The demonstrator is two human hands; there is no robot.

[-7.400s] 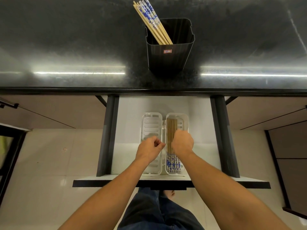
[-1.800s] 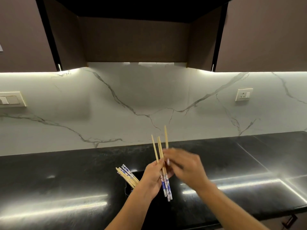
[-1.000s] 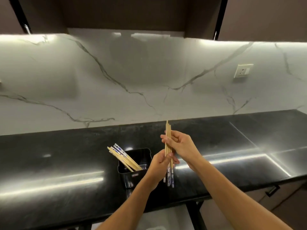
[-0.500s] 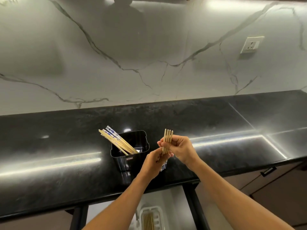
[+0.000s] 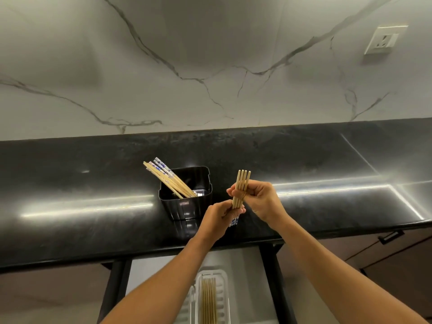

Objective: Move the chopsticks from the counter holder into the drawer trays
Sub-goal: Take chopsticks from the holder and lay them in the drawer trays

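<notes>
We saw both hands close together above the front part of the black counter (image 5: 93,183), and both were clamped on one bundle of chopsticks (image 5: 240,191). The right hand (image 5: 259,199) pinched the bundle around its middle with the thumb and curled fingers. The left hand (image 5: 218,219), just at seven o'clock from it, gripped the lower end, where blue-and-white tips showed under the fingers. The bundle stood almost upright, its plain wooden ends fanned a little toward twelve o'clock.

The black holder (image 5: 187,204) stood on the counter at nine o'clock from the hands, near but not touching them. The other chopsticks (image 5: 168,177) leaned in it toward ten o'clock.

At six o'clock from the hands, under the counter edge, the drawer (image 5: 152,272) was open. In it lay a white tray (image 5: 222,291) with stored chopsticks (image 5: 208,300) lengthwise, and a second tray (image 5: 187,307) just beside it at nine o'clock, partly hidden by the left forearm.
</notes>
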